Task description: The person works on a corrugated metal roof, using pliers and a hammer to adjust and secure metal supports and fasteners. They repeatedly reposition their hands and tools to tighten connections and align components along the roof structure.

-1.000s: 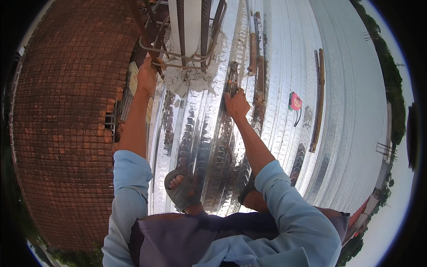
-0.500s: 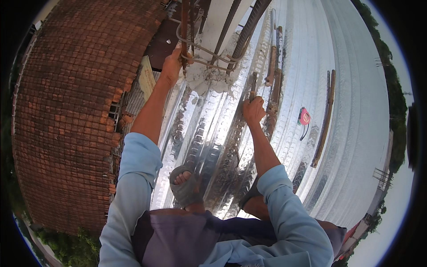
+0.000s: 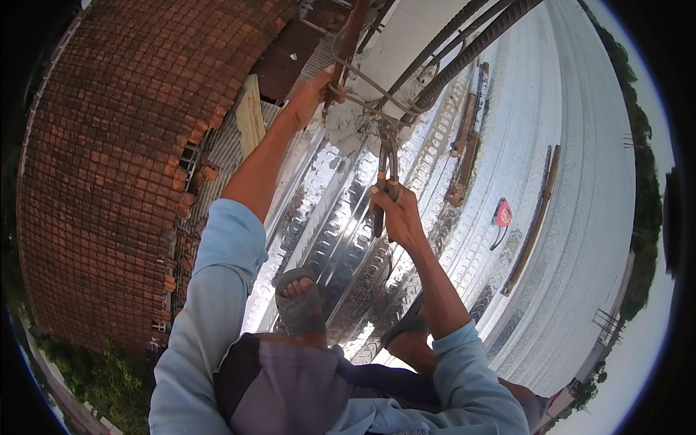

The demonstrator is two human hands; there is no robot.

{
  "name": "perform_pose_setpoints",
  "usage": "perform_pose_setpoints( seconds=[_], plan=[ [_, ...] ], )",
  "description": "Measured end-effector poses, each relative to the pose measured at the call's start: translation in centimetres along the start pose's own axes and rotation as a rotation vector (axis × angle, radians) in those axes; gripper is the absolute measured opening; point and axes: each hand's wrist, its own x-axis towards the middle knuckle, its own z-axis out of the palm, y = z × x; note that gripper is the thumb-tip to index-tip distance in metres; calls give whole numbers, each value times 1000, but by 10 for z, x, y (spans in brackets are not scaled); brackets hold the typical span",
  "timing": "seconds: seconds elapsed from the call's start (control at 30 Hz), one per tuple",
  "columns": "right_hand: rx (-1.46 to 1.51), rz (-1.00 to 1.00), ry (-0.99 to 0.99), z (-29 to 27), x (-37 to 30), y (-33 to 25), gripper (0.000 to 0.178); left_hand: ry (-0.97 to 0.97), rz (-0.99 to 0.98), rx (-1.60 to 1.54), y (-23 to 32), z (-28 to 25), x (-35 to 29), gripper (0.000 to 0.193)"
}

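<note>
1. Covering the far left: brown tiled roof, broken along its right edge. Pale board near that edge, beside my left forearm.
2. My left hand: fingers closed round the rusty bar, low down, close to the concrete lump at the column's foot. Bar leans a bit.
3. Bent steel ring: runs from beside that bar across the front of the white column, over to the thick ribbed bars.
4. Pliers: head up at the ring's near side, below the ribbed bars. Can't tell if the jaws are biting steel or just overlapping it in view.
5. My right hand: gripping the pliers by the handles, which stand slightly apart.
6. Step in hand, my read: left steadies the bar, right brings the pliers to the steel at the column base.
7. Next move, I'd judge, calls for a sure bite, then a firm squeeze, bar held steady. Slipping off looks like the risk.
8. Right side: rusty strips, pink tape measure, then a long brown bar, all lying on the shiny metal sheeting, untouched.
</note>
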Motion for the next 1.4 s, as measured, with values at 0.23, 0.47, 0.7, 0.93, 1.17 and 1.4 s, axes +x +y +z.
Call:
perform_pose_setpoints(
  seconds=[0.23, 0.47, 0.7, 0.93, 1.17, 1.4],
  plan=[
    [-74, -612, 284, 34, -20, -62, 32, -2, 48, -96, -10, -11, 7, 44],
    [-755, -256, 208, 50, 55, -40, 40, 141, 77, -111, -11, -5, 14, 42],
    [-333, -662, 454, 52, 22, -39, 39, 171, 44, -94, -16, 1, 5, 44],
    [-663, -258, 317, 56, 42, -29, 39, 227, 21, -59, -19, 3, 5, 45],
    [-693, -268, 268, 56, 50, -34, 35, 270, 46, -120, -19, 12, 1, 46],
    [-631, -213, 237, 33, 45, -29, 30, 196, 73, -125, -19, -3, 13, 42]
  ],
)
